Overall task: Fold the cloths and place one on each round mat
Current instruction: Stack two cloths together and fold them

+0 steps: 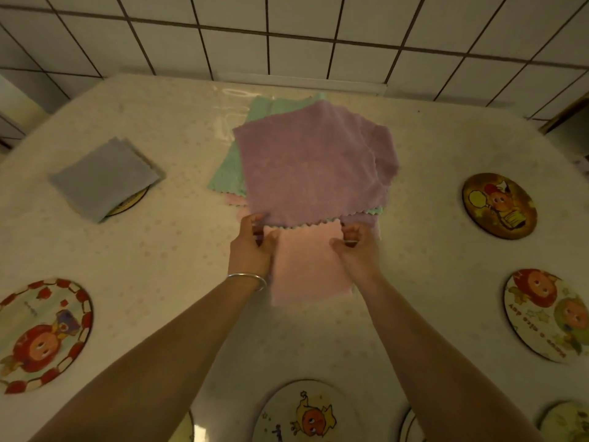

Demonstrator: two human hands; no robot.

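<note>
Your left hand (255, 240) and right hand (355, 240) each have fingers clamped on a top corner of the pink cloth (306, 266), which hangs at bench (159, 250) centre, near the purple cloth (312, 167). A folded grey cloth (105, 177) covers the far-left round mat (127, 202).

we've got a purple cloth (306, 167) topping the pile of green (229, 167) and pink cloths (306, 266); left of that pile, a folded grey cloth (102, 180) covers one round mat (127, 204).
</note>
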